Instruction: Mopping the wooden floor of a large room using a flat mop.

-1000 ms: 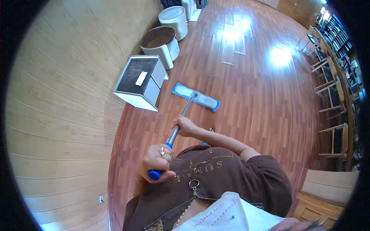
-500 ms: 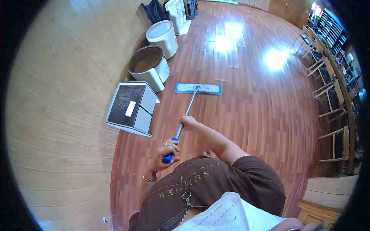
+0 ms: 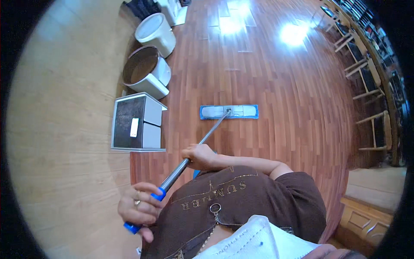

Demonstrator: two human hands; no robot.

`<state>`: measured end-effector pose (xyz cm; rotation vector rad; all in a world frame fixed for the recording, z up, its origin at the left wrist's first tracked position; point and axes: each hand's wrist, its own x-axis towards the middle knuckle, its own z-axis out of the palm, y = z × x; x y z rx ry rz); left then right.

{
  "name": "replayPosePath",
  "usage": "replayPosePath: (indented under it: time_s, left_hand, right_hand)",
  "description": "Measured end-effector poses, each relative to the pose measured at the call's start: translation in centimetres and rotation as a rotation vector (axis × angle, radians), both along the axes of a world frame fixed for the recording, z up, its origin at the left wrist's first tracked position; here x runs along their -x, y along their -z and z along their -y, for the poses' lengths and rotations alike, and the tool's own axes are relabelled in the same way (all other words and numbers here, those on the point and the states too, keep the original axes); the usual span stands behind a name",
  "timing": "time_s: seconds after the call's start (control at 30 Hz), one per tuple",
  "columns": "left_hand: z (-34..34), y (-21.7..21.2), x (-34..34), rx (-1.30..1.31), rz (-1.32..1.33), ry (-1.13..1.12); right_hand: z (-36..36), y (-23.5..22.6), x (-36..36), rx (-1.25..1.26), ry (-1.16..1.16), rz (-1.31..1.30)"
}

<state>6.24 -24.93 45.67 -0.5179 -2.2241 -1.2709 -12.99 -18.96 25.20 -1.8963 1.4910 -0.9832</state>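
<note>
I hold a flat mop with both hands. My left hand (image 3: 139,208), with rings on its fingers, grips the blue end of the handle low at the left. My right hand (image 3: 199,156) is closed around the grey metal pole (image 3: 207,136) further up. The pole runs up and to the right to the blue and white mop head (image 3: 229,112), which lies flat on the reddish wooden floor (image 3: 280,82) ahead of me.
A small grey cabinet with drawers (image 3: 137,123) stands against the light wood-panelled wall (image 3: 64,108) at the left. Beyond it stand a round brown-topped bin (image 3: 145,71) and a white bin (image 3: 156,33). Wooden chairs (image 3: 366,86) line the right side.
The mop head has slid to the right and away from the cabinet, and now lies crosswise. My view has shifted so the cabinet and bins sit further left.
</note>
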Motion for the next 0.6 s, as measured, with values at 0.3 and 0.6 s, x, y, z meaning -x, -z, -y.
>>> replayPosePath:
  time_s: [0.3,0.6]
  left_hand:
    - [2.4,0.7,7.1,-0.203,-0.071,0.218]
    - [8.5,6.6,13.9,-0.196,0.087,-0.084]
  right_hand:
    - [3.1,0.8,5.5,0.208,0.095,-0.062]
    - [11.2,6.9,15.0,0.114,0.266,-0.104]
